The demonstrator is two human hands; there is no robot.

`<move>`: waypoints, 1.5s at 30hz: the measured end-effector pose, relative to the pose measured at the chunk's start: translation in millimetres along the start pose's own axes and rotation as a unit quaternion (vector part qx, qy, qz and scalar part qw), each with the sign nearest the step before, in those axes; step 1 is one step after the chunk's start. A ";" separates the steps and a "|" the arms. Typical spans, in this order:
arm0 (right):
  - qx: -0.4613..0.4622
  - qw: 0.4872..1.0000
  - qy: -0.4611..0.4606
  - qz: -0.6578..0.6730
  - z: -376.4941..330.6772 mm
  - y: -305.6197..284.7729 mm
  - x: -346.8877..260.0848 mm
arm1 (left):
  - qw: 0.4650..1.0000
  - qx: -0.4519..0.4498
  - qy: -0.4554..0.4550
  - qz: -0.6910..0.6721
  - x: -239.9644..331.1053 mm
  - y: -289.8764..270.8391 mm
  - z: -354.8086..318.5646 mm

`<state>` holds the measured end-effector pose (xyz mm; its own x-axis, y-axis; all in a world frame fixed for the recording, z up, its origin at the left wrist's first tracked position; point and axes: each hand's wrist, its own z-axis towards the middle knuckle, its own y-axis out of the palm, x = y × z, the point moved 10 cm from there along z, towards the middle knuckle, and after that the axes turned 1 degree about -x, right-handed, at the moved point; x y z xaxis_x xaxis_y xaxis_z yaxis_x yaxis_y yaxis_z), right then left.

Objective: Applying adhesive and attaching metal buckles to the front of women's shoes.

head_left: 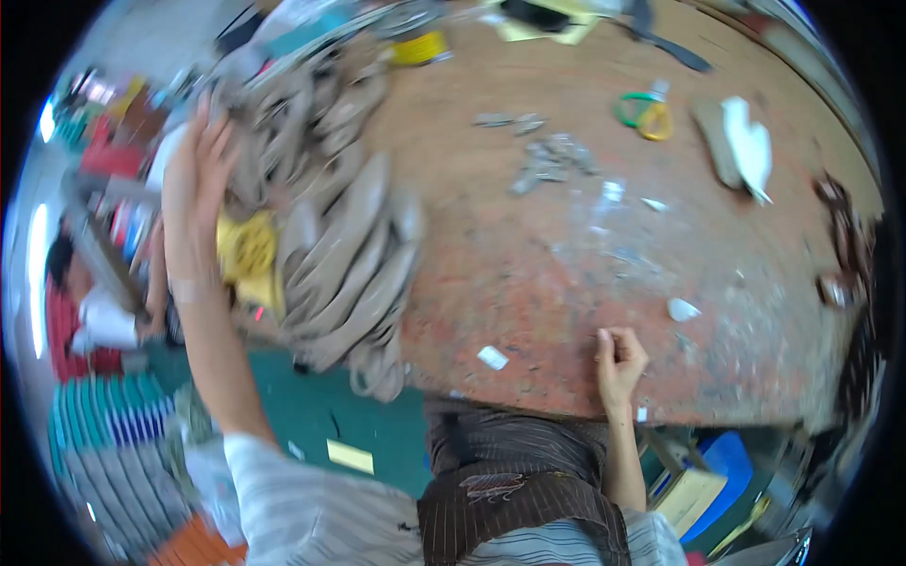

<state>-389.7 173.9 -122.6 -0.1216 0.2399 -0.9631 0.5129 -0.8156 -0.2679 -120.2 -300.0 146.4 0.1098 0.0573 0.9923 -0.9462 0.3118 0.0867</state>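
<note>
My left hand (200, 165) is raised at the far left with its fingers stretched out, slightly blurred. It is open, with nothing seen in it, next to a large heap of grey-brown, smooth strips or sleeves (344, 255). A yellow machine part with a round wheel (253, 247) is beside my left wrist, partly covered by the heap. At the front edge of the worktable (528, 311), my right hand (620, 366) rests with its fingers loosely curled in. Nothing shows between them. A small white piece (684, 309) lies to its right.
Several small grey pieces (555, 160) are scattered mid-table. Green-and-yellow scissors (649, 113), a white-and-tan shape (741, 146) and a yellow-labelled tin (415, 38) stand farther back. Dark chain-like links (835, 241) edge the right side. Another person (109, 302) sits at left.
</note>
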 end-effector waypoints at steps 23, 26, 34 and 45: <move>0.213 0.958 -0.085 -0.172 31.8 -103.9 -14.7 | 0.796 -0.402 0.022 0.453 -140.4 185.6 -302.0; 0.217 0.968 -0.047 -0.117 37.4 -107.1 -0.6 | 0.794 -0.441 -0.075 0.411 -219.8 198.3 -347.9; 0.181 0.965 -0.049 -0.183 47.5 -98.7 12.0 | 0.929 -0.198 -0.309 0.048 -251.9 168.8 -347.2; -0.161 0.982 -0.057 -0.077 13.9 22.6 -49.6 | 0.803 0.009 -0.373 -0.464 -284.7 175.1 -352.6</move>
<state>-383.9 136.2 -81.2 -0.3042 0.2722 -0.9129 0.7206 -0.5609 -0.4074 -209.8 72.7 -152.1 0.5639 -0.7784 0.2759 -0.5665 -0.1215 0.8151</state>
